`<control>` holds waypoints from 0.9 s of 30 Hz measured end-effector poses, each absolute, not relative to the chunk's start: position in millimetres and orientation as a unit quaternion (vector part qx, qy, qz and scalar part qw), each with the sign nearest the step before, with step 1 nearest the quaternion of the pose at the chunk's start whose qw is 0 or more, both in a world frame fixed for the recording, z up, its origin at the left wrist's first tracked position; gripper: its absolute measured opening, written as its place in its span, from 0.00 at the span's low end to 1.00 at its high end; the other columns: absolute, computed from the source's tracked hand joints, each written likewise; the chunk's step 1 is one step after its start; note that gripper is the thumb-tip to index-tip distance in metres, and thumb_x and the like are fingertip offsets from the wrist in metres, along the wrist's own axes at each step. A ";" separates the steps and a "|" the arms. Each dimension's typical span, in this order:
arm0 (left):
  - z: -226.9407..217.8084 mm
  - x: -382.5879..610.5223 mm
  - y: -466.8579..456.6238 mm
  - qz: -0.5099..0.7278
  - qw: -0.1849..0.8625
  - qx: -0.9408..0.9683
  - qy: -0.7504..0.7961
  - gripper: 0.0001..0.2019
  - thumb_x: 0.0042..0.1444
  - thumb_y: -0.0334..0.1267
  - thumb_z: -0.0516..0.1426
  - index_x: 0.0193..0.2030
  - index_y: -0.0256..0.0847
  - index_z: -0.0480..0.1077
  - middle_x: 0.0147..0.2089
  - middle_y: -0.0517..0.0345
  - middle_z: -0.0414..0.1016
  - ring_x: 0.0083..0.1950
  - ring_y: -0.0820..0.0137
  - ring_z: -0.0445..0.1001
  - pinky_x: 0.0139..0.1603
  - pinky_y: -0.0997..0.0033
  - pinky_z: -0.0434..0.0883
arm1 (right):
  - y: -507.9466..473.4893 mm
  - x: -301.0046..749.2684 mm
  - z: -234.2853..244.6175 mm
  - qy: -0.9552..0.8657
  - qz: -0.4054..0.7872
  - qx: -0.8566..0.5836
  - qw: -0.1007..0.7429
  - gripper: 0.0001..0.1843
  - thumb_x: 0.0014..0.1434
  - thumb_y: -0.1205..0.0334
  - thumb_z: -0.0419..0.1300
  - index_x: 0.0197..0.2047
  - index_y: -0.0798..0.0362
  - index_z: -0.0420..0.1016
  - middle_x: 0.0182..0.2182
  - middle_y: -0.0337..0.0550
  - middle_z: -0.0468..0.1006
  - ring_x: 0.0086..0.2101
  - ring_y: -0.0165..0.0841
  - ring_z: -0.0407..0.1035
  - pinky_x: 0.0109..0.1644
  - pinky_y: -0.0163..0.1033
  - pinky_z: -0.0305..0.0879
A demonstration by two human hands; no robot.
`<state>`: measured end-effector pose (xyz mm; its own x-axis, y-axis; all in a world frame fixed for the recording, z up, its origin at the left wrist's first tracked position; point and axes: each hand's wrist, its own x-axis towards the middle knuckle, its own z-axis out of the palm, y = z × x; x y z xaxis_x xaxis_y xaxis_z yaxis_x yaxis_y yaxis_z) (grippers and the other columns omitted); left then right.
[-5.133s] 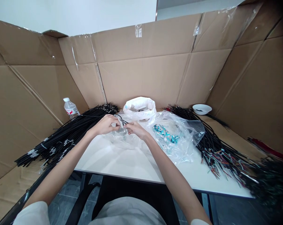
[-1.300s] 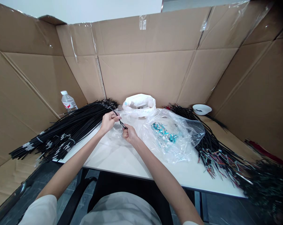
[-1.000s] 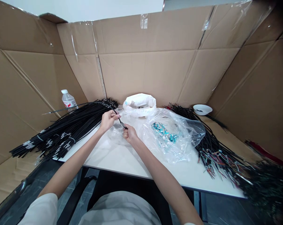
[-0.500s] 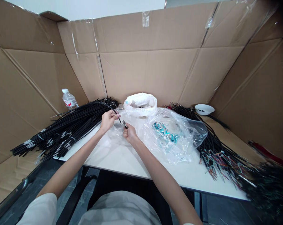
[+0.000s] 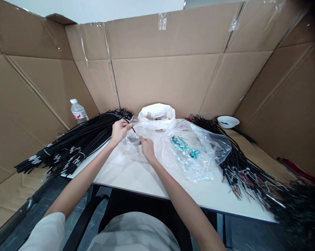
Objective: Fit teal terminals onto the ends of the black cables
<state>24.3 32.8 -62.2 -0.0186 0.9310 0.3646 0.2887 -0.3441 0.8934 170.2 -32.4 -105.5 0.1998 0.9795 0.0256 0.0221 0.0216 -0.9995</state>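
Observation:
A thin black cable [image 5: 133,129] is pinched in the closed fingers of my left hand [image 5: 119,131], with its tip sticking out toward the right. Close by, my right hand [image 5: 147,147] is closed at the cable's end. A thin, light strand [image 5: 137,134] runs between the black tip and my right fingertips. The small pliers seen in this hand earlier are now hidden behind the fingers. Under both hands lies a clear plastic bag [image 5: 132,143] on the white table [image 5: 126,172].
Black cables [image 5: 86,136] are heaped at left beside a water bottle [image 5: 79,112]. A white bag [image 5: 157,115] stands behind my hands. To the right are teal parts [image 5: 184,146] on clear plastic, cables with coloured wire ends [image 5: 241,177] and a white bowl [image 5: 227,122]. Cardboard walls [image 5: 162,73] surround the table.
My right hand has turned and shifted slightly right, so the pliers' jaws no longer show. A light strand now spans from the cable tip to my right fingers. My left hand keeps its pinch.

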 end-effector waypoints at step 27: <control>-75.6 36.8 27.7 0.569 0.307 0.605 0.464 0.08 0.58 0.36 0.67 0.38 0.34 0.75 0.35 0.59 0.80 0.37 0.69 0.80 0.46 0.62 0.79 | -12.0 163.3 -115.9 -0.467 0.420 -0.556 0.545 0.23 0.60 0.53 0.58 0.16 0.51 0.66 0.13 0.34 0.60 0.21 0.31 0.59 0.28 0.35 0.51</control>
